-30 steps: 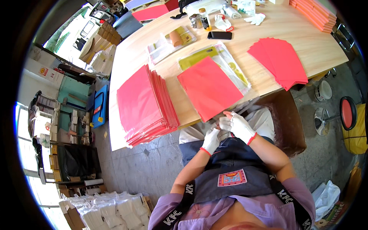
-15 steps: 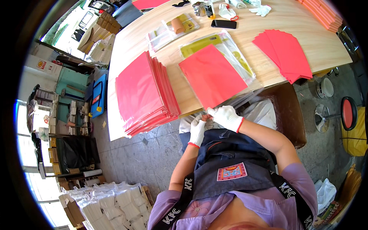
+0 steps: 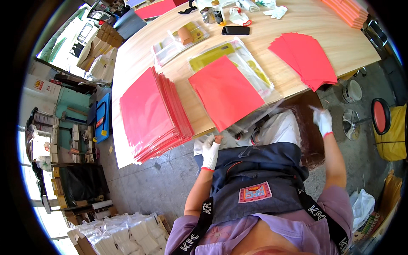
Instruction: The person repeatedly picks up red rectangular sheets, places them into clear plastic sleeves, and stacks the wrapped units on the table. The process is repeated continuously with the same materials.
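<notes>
Both my hands wear white knit gloves with red cuffs. My left hand (image 3: 209, 151) is below the table's front edge, fingers curled together and bare tips showing; anything pinched in it is too small to make out. Just above it, a red sheet (image 3: 227, 93) lies at the table edge, over clear plastic bags (image 3: 253, 66) with yellow-green print. Clear film hangs past the edge beside the sheet. Out to the right, my right hand (image 3: 324, 122) is beside a brown bin (image 3: 312, 140), its fingertips smeared by motion. To the left stands a stack of red sheets in clear sleeves (image 3: 146, 112).
Fanned red sheets (image 3: 304, 59) lie on the table's right side. Farther back are a black phone (image 3: 235, 30), a jar (image 3: 207, 15), a bottle (image 3: 218, 13), a white glove (image 3: 276, 12) and more printed bags (image 3: 178, 42). A stool (image 3: 381, 116) stands at the right.
My right hand has left the left hand and swung right, beside the brown bin. My left hand stays near the table edge, slightly lower left in view. The whole view has shifted a little.
</notes>
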`<state>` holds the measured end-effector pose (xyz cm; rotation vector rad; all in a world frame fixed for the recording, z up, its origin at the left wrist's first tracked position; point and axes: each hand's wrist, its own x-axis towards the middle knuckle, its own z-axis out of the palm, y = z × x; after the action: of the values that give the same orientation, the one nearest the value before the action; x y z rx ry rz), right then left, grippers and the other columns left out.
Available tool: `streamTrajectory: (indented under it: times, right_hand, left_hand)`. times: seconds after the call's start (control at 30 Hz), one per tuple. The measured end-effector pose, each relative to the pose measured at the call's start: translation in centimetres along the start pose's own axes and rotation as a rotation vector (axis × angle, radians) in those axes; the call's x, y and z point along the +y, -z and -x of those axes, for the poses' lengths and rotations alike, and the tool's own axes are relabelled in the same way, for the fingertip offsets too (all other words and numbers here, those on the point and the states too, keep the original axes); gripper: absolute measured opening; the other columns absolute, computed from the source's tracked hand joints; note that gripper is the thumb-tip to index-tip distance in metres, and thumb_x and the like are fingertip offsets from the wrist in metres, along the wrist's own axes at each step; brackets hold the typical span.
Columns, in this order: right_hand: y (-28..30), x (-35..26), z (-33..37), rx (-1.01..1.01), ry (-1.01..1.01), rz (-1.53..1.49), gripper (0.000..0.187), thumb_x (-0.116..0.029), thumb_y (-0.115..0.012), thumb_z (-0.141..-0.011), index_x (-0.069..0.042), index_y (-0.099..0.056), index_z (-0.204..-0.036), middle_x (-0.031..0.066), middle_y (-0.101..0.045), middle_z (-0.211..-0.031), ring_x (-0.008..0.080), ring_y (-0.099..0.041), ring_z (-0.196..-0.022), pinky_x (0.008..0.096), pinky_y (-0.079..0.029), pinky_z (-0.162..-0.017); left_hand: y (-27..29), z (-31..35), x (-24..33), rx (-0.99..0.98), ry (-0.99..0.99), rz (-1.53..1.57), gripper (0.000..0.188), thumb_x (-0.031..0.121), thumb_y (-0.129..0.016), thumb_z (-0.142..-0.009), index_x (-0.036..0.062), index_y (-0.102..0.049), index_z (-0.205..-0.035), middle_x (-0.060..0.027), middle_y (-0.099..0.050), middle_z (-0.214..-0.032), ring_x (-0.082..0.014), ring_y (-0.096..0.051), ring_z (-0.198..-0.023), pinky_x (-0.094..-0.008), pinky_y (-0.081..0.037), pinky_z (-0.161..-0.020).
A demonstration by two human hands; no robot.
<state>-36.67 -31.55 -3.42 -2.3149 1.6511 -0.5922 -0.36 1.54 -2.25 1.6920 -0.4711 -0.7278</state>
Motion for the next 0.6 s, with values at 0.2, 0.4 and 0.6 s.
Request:
streamTrajectory:
  times: [0.2, 0.4, 0.6]
  right_hand:
    - [1.6, 3.2, 4.2, -0.997, 0.132, 0.675, 0.031, -0.028, -0.05, -0.079, -0.01, -0.066, -0.099, 0.0183, -0.064, -0.098, 0.0329, -0.061, -0.092, 0.0394, -0.048, -0.083]
    - [3.2, -17.1, 0.5, -0.21, 0.798, -0.037, 0.048, -0.027, -0.072, -0.065, -0.015, -0.056, -0.109, 0.004, -0.05, -0.12, 0.0245, -0.048, -0.11, 0.0376, -0.039, -0.091]
    - [-2.2, -20.8, -1.8, -0.292, 0.792, -0.214, 0.025, -0.033, -0.066, -0.071, -0.011, -0.058, -0.078, 0.0044, -0.057, -0.082, 0.0245, -0.054, -0.084, 0.0378, -0.043, -0.076]
  left_hand:
    - [-1.2, 0.0, 2.8, 0.322, -0.814, -0.806, 0.019, 0.001, -0.067, -0.068, 0.0075, -0.06, -0.085, -0.0107, -0.061, -0.091, -0.0243, -0.059, -0.069, -0.0314, -0.047, -0.059]
    - [-1.6, -1.6, 1.7, 0.201, -0.903, -0.82, 0.015, 0.005, -0.069, -0.068, 0.0092, -0.061, -0.081, -0.0096, -0.059, -0.098, -0.024, -0.058, -0.08, -0.0344, -0.048, -0.064]
    - [-1.3, -1.1, 2.0, 0.232, -0.605, -0.57, 0.006, 0.009, -0.062, -0.081, 0.0041, -0.059, -0.083, -0.0081, -0.057, -0.082, -0.0201, -0.053, -0.069, -0.0286, -0.042, -0.065]
